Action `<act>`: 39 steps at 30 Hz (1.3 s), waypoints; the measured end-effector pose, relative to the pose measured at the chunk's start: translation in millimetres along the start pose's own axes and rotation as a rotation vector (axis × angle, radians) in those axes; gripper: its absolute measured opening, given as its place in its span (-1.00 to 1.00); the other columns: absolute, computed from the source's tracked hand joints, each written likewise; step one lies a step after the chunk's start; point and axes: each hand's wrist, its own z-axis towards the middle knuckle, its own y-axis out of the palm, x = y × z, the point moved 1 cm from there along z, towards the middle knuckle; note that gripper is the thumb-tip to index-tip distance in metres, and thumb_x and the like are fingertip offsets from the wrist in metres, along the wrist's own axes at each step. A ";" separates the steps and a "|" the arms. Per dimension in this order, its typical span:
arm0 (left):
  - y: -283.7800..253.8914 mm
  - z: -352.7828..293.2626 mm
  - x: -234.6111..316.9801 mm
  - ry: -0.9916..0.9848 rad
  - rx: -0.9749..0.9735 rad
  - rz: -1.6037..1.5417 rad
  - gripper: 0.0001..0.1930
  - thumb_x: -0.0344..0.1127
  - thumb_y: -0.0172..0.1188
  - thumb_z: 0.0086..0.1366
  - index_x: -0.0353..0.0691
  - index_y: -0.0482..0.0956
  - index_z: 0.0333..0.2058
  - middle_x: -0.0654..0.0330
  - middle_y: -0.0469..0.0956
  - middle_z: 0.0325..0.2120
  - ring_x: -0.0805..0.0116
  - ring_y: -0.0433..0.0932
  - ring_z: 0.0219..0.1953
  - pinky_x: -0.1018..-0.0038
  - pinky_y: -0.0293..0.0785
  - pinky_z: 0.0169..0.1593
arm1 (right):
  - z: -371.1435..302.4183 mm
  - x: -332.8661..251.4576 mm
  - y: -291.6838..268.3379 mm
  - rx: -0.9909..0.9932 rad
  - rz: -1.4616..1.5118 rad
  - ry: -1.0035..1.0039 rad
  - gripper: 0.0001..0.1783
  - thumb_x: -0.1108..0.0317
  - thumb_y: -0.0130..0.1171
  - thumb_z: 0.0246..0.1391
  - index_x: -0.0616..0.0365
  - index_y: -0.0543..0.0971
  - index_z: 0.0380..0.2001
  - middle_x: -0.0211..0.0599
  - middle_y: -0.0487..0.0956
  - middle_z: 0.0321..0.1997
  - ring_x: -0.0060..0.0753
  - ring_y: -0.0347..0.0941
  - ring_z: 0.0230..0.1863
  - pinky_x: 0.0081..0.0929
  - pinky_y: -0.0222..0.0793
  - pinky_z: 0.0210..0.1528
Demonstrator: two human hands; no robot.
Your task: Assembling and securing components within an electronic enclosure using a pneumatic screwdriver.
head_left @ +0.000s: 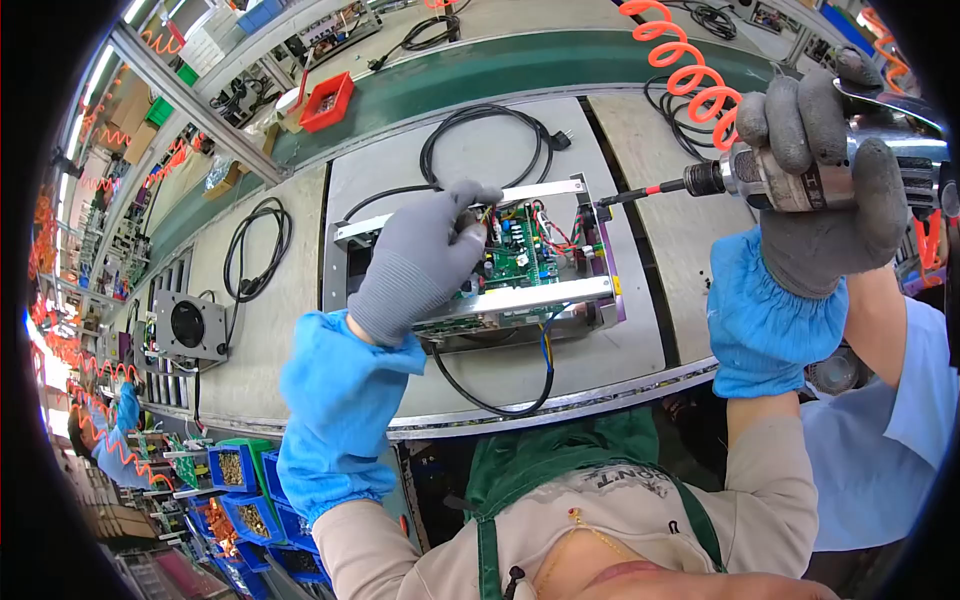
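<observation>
Your tabletop (275, 315) carries an open metal chassis (540, 299), set between its far and near edges, with your left hand (420, 250) over it.
The chassis lies lengthwise along the near edge; behind it, toward the far edge, a black power cord (428, 150) lies in a loop, and inside it sits a green circuit board (515, 250). At its right end you level a power screwdriver (745, 176), the bit pointing at the end plate; whether they touch, you cannot tell from here. Your right hand (820, 190) grips the tool's body, gloved fingers wrapped around it. Your left fingers bend down together among the wires above the board; whether they pinch anything, you cannot tell. Smallest is the cord's plug (561, 141), near the far edge.
</observation>
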 end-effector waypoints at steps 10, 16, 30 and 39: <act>-9.0 17.4 -8.9 0.037 -0.096 -0.644 -0.75 -0.46 0.08 0.23 -0.32 0.63 -0.14 0.22 0.62 -0.34 0.46 0.53 -0.29 0.55 0.46 -0.12 | -0.8 -6.2 3.7 0.048 -0.064 0.058 -0.44 0.18 -0.04 0.07 0.16 0.31 0.14 -0.57 0.19 -0.49 -0.60 0.15 -0.44 -0.37 0.11 -0.20; -8.2 14.9 5.4 0.180 -0.178 -0.361 -0.71 -0.55 0.08 0.18 -0.27 0.61 -0.12 0.17 0.63 -0.26 0.46 0.55 -0.19 0.52 0.47 -0.07 | -0.1 -6.3 5.6 0.069 -0.105 0.060 -0.44 0.18 -0.04 0.06 0.15 0.32 0.14 -0.57 0.21 -0.50 -0.59 0.18 -0.43 -0.37 0.12 -0.19; 8.6 5.5 -4.7 0.290 0.130 -0.608 -0.83 -0.35 0.15 0.25 -0.29 0.59 -0.25 0.21 0.59 -0.35 0.43 0.54 -0.26 0.53 0.44 -0.13 | -2.9 -7.9 2.9 0.082 -0.103 0.093 -0.43 0.18 -0.04 0.07 0.19 0.28 0.14 -0.55 0.20 -0.50 -0.56 0.18 -0.43 -0.34 0.16 -0.15; 17.9 51.7 32.4 0.432 0.144 -0.128 -0.77 -0.22 0.10 0.23 -0.21 0.60 -0.25 -0.02 0.58 -0.39 0.07 0.58 -0.34 0.30 0.47 -0.23 | 9.0 8.3 5.6 0.107 -0.151 0.036 -0.43 0.17 -0.05 0.08 0.19 0.29 0.14 -0.50 0.18 -0.49 -0.50 0.17 -0.41 -0.27 0.21 -0.16</act>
